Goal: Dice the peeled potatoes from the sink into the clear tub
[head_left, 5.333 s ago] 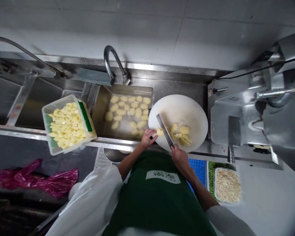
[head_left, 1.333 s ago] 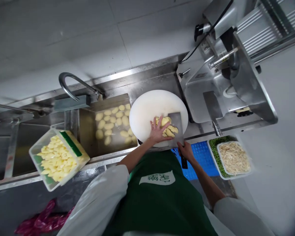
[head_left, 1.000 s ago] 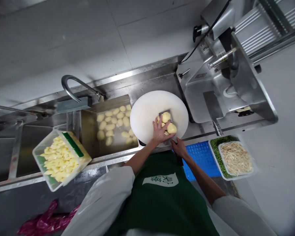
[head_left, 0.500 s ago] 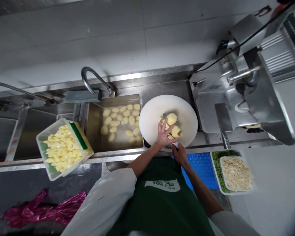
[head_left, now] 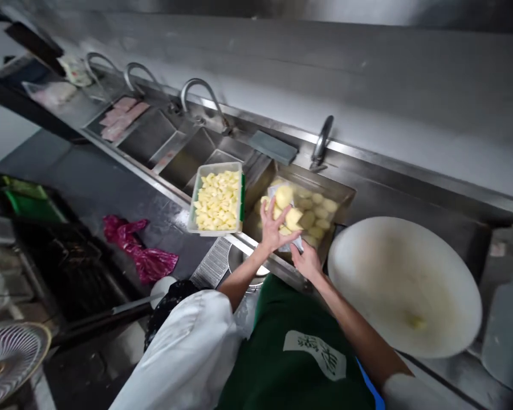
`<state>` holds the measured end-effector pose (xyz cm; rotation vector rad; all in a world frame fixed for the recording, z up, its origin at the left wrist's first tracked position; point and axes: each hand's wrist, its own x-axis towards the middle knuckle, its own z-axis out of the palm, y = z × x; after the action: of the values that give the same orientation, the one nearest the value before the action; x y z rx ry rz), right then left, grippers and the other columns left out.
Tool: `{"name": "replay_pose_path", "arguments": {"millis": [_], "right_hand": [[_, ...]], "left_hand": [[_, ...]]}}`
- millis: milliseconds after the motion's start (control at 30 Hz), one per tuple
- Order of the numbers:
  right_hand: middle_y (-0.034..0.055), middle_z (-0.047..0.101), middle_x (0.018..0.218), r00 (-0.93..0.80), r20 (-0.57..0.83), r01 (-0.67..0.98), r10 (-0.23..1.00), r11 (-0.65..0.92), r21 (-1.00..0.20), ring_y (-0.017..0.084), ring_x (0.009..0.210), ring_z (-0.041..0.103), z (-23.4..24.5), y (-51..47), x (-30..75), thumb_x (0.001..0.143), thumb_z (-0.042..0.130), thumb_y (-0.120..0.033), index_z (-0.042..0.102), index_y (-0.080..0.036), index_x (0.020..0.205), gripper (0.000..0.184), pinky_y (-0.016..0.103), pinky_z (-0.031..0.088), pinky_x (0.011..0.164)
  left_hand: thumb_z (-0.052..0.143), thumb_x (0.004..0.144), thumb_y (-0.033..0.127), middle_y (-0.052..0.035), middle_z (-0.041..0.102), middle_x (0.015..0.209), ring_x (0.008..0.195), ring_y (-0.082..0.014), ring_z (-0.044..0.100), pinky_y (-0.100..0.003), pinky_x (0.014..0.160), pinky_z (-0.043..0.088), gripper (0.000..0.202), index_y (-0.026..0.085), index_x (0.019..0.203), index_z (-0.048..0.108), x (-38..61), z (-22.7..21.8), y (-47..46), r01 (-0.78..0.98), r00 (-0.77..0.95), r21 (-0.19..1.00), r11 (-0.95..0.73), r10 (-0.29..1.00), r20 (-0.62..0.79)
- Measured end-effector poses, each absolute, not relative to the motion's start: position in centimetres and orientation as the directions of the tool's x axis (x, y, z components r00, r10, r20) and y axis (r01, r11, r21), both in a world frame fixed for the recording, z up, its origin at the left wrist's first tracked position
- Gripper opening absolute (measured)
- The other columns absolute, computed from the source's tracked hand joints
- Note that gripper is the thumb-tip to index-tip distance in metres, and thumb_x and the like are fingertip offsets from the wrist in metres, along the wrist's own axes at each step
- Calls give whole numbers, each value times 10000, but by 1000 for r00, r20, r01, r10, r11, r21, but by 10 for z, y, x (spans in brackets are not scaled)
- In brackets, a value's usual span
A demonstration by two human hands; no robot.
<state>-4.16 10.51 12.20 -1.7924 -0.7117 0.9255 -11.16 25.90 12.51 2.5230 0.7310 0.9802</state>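
Observation:
My right hand [head_left: 305,263] grips the handle of a cleaver [head_left: 291,236] whose flat blade carries a pile of cut potato chunks [head_left: 287,209]. My left hand [head_left: 272,226] presses its spread fingers against that pile, steadying it on the blade. Hands and load hover over a sink basin [head_left: 341,196] with several peeled whole potatoes [head_left: 320,205] in water. Just left of them a clear plastic tub [head_left: 215,200] full of potato pieces sits across the sink edge. The round white cutting board [head_left: 402,285] lies to the right, almost bare.
Steel sinks with several curved taps [head_left: 203,97] run along the back wall. Pale meat slices [head_left: 119,114] lie in a far-left basin. A crumpled magenta bag [head_left: 139,250] lies on the dark floor, and a fan [head_left: 8,356] stands at bottom left.
The potato pile, scooped onto the cleaver blade, has been lifted off the cutting board and carried left over the sink. My view has swung left, showing more sinks and the floor.

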Motion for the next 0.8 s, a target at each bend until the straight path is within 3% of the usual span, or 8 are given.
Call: {"name": "replay_pose_path", "arguments": {"millis": [100, 267, 467, 533, 633, 733, 800], "right_hand": [[-38, 529, 524, 370, -241, 172, 897, -321, -931, 110, 488, 495, 133, 198, -75, 903, 499, -434, 534, -209, 790, 254, 201, 352, 469], [-17, 546, 556, 271, -279, 269, 921, -351, -897, 124, 566, 530, 131, 277, -115, 882, 507, -348, 524, -207, 763, 185, 198, 367, 510], [-42, 512, 504, 314, -427, 149, 848, -488, -860, 117, 426, 455, 115, 210, -82, 881, 508, -486, 482, -236, 754, 282, 217, 328, 412], [-41, 530, 518, 381, -480, 74, 790, -544, -836, 123, 397, 454, 116, 161, -60, 876, 496, -551, 465, -243, 756, 333, 229, 327, 387], [-21, 561, 531, 606, -434, 149, 667, -630, -762, 136, 428, 511, 126, 74, -29, 861, 518, -602, 475, -235, 723, 394, 240, 391, 448], [8, 602, 569, 835, -313, 221, 453, -797, -562, 145, 487, 549, 149, -20, -12, 874, 510, -563, 513, -223, 734, 368, 248, 404, 542], [33, 619, 605, 936, -203, 197, 287, -907, -373, 152, 522, 549, 167, -79, -10, 891, 485, -501, 530, -213, 750, 324, 253, 364, 559]], "left_hand": [[731, 710, 636, -85, 126, 1634, 1501, -396, 106, -574, 1210, 182, 778, 230, 1357, 582, -171, 123, 330, 539, 488, 484, -689, 724, 487], [624, 865, 505, -95, 193, 1618, 1488, -316, 208, -497, 1211, 235, 623, 235, 1418, 523, -233, 100, 401, 739, 274, 541, -401, 913, 303], [568, 909, 487, -109, 252, 1609, 1478, -400, 153, -671, 1130, 213, 603, 265, 1460, 465, -243, 76, 444, 888, 160, 417, -192, 981, 112], [578, 906, 485, -126, 245, 1610, 1472, -425, 126, -719, 1100, 190, 606, 244, 1451, 467, -242, 79, 453, 897, 167, 399, -190, 982, 92], [601, 903, 461, -143, 320, 1566, 1467, -398, 138, -690, 1118, 177, 562, 196, 1390, 510, -233, 91, 455, 858, 190, 439, -265, 959, 209], [517, 959, 373, -115, 522, 1382, 1388, -286, 337, -538, 1161, 249, 354, 183, 1247, 594, -197, 94, 437, 699, 300, 528, -481, 869, 395], [459, 987, 354, -88, 607, 1213, 1260, -237, 468, -482, 1134, 317, 279, 182, 1127, 628, -153, 87, 412, 522, 429, 595, -611, 791, 436]]}}
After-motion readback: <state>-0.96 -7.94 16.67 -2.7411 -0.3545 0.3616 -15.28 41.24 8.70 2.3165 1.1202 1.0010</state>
